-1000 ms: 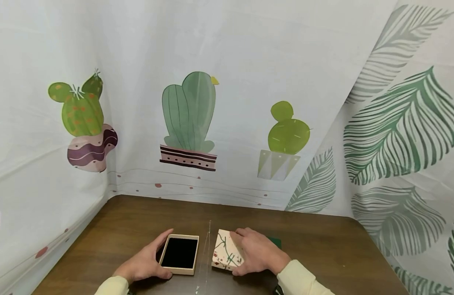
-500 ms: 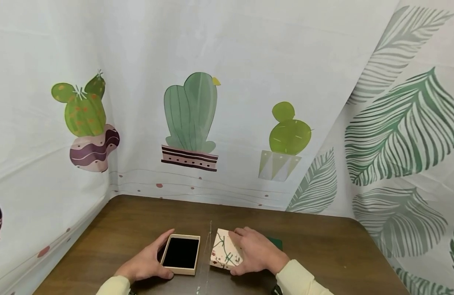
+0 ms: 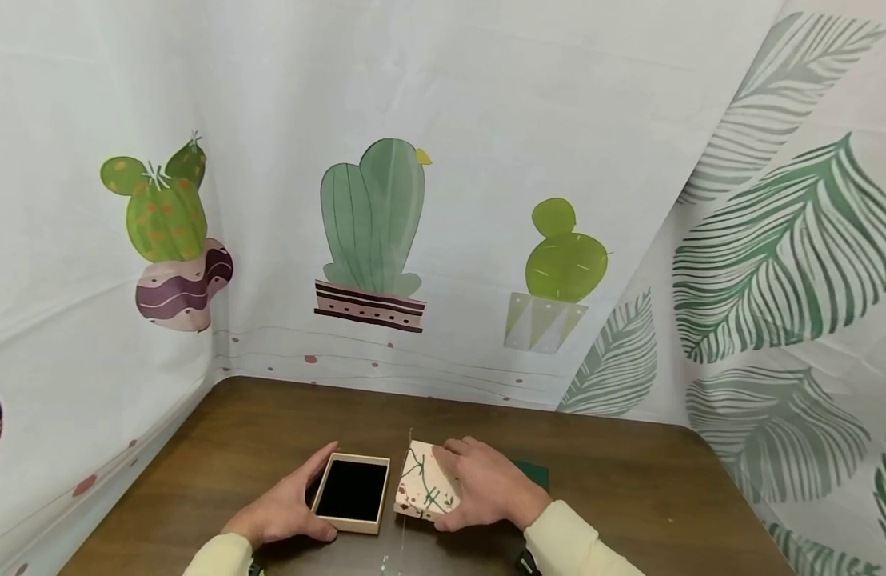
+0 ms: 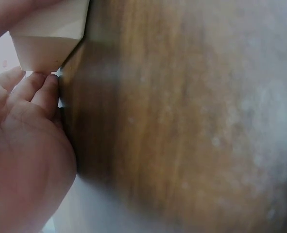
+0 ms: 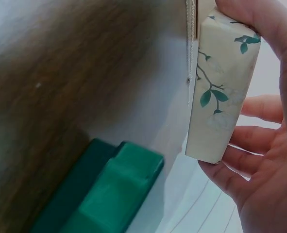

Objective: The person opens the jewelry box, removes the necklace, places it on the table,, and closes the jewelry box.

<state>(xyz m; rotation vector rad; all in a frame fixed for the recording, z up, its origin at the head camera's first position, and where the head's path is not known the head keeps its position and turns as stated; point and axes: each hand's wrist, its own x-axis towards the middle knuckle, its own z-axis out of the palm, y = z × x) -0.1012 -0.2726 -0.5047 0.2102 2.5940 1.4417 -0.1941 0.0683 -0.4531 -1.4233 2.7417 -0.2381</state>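
My left hand holds the open box base by its left side, thumb at the near edge and fingers at the far one. The base is cream-rimmed with a black lining, and lies on the table. In the left wrist view the fingers touch its pale end wall. My right hand grips the cream box lid, printed with flowers and branches, from its right side. A thin silver chain runs between the two box parts; in the head view the lid partly covers its line.
A green box lies on the brown wooden table to the right, mostly hidden behind my right hand in the head view. White cloth printed with cacti and leaves hangs along the table's back and sides.
My right hand has moved the lid left, closer to the base and over the line of the chain. The left hand and base have stayed nearly in place.
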